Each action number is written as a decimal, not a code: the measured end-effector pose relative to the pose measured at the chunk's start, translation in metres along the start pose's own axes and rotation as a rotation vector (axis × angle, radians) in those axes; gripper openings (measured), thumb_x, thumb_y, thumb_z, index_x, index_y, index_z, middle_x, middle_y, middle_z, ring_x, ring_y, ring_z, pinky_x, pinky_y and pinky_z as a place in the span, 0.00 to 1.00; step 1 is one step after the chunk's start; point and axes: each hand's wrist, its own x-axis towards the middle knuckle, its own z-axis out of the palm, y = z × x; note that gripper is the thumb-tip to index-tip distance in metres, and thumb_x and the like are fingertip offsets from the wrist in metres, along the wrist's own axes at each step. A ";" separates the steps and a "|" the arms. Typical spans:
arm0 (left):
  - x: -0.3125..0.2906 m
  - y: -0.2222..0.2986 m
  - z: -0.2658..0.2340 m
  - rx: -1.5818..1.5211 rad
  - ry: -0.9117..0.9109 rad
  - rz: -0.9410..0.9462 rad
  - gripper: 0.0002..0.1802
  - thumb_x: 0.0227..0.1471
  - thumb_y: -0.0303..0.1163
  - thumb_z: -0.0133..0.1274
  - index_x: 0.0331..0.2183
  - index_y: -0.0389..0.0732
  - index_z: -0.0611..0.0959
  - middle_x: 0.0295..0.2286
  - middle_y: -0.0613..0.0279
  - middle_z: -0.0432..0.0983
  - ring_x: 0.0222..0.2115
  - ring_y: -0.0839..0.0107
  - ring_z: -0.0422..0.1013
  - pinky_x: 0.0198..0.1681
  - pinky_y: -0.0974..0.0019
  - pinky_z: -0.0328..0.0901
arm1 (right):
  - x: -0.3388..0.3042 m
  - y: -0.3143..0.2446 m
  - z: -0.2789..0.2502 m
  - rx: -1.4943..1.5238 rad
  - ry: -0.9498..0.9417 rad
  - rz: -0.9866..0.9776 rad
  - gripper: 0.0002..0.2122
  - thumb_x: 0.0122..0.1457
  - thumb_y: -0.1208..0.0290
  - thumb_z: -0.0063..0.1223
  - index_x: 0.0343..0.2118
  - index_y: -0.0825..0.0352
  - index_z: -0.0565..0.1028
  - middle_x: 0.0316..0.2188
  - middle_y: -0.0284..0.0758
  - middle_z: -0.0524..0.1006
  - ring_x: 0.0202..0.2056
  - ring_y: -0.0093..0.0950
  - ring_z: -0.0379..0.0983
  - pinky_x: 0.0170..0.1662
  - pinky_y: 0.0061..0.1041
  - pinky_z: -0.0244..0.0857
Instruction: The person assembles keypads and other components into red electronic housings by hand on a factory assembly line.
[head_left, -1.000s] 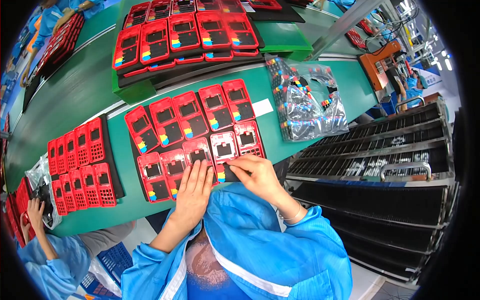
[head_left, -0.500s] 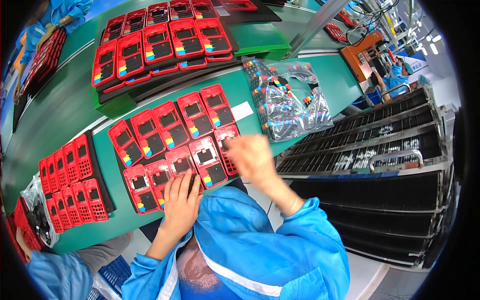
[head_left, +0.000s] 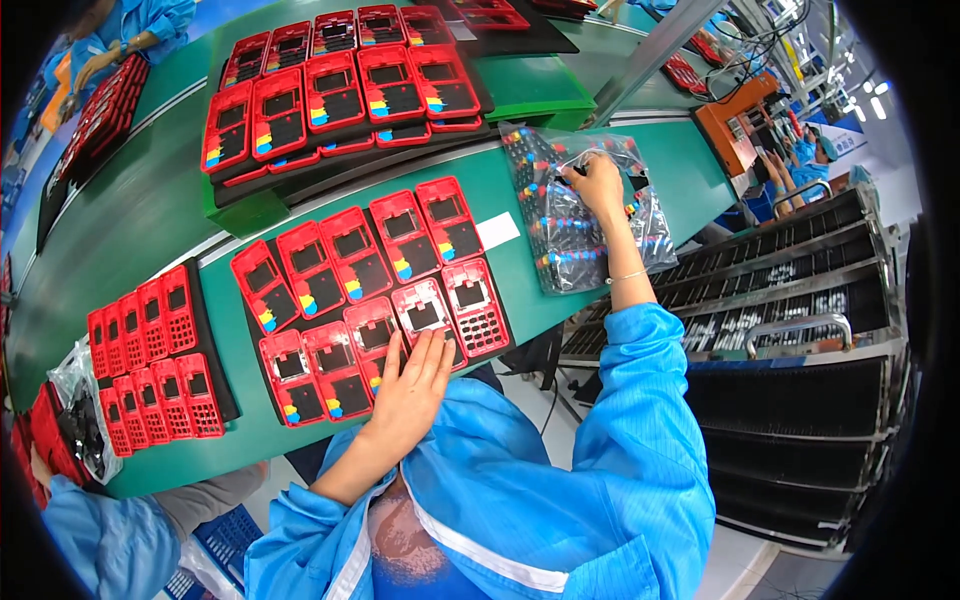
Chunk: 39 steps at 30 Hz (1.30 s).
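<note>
Two rows of red phone housings (head_left: 350, 257) lie on a dark mat, most with a black keypad sheet and a coloured corner inside. My left hand (head_left: 412, 392) rests flat over the near row, fingers stretched across the lower part of one housing (head_left: 424, 306). Beside it, the rightmost near housing (head_left: 482, 320) shows bare key holes. My right hand (head_left: 600, 188) is at the opening of a clear plastic bag (head_left: 570, 262) filled with black keypads dotted with colours. Its fingers are bent together at a dark piece there; whether they grip it is hard to make out.
More red housings (head_left: 333, 92) stand stacked on a raised green platform ahead. At left, another mat holds red housings (head_left: 165, 312) with key holes. A white paper slip (head_left: 497, 230) lies before the bag. Black slotted racks (head_left: 760, 400) stand at right. Co-workers sit around the bench.
My right hand has moved from the rightmost near housing up and right to the bag. My left hand has shifted right along the near row. The view has shifted slightly.
</note>
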 end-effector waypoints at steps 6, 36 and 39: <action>0.003 0.005 0.007 0.071 -0.088 0.087 0.34 0.54 0.34 0.47 0.61 0.29 0.74 0.61 0.45 0.68 0.63 0.54 0.64 0.72 0.45 0.49 | -0.011 -0.002 -0.013 0.163 0.174 0.039 0.15 0.53 0.66 0.71 0.38 0.68 0.78 0.36 0.42 0.81 0.38 0.44 0.80 0.42 0.41 0.71; 0.011 0.011 0.017 -0.141 0.096 -0.156 0.35 0.53 0.41 0.62 0.58 0.33 0.77 0.62 0.48 0.68 0.67 0.53 0.59 0.70 0.33 0.48 | -0.238 -0.135 -0.038 0.533 -0.030 -0.194 0.10 0.56 0.74 0.66 0.41 0.66 0.83 0.31 0.35 0.81 0.35 0.36 0.75 0.41 0.34 0.68; 0.008 0.012 0.017 -0.125 0.109 -0.138 0.33 0.53 0.39 0.63 0.57 0.34 0.78 0.60 0.50 0.70 0.64 0.55 0.62 0.69 0.33 0.51 | -0.244 -0.138 -0.036 0.307 0.092 -0.313 0.10 0.54 0.73 0.67 0.40 0.63 0.83 0.33 0.31 0.82 0.41 0.35 0.73 0.44 0.34 0.64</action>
